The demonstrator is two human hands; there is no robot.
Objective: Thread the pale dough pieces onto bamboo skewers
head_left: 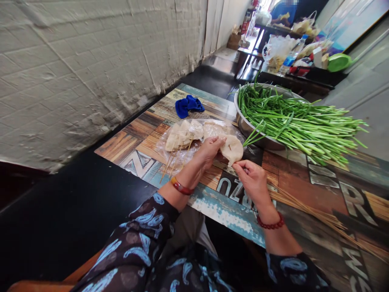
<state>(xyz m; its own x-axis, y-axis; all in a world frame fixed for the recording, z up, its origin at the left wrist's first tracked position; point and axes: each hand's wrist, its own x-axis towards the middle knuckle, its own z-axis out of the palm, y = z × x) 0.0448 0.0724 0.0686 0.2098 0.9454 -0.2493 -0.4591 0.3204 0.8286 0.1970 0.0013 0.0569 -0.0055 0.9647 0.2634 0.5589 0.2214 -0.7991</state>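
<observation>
Between my two hands is a thin, round beige piece of food (233, 150), possibly bean curd sheet. A short brown sliver, like part of a skewer, shows on its face. My left hand (209, 153) is closed on its left edge, thumb on top. At its narrow lower end, my right hand (251, 176) pinches with thumb and fingertips; whether a skewer is also in this pinch, I cannot tell. Just beyond my left hand, more beige pieces (184, 136) lie on a clear plastic bag (162, 142), with several thin skewers (172, 162) sticking out toward me.
A metal bowl (243, 121) heaped with long green stalks (304, 125) stands at the right. Loose bamboo skewers (313, 209) lie on the patterned table (206, 202). A blue cloth (189, 106) rests farther back. Beyond, a person (284, 14) is near a cluttered table.
</observation>
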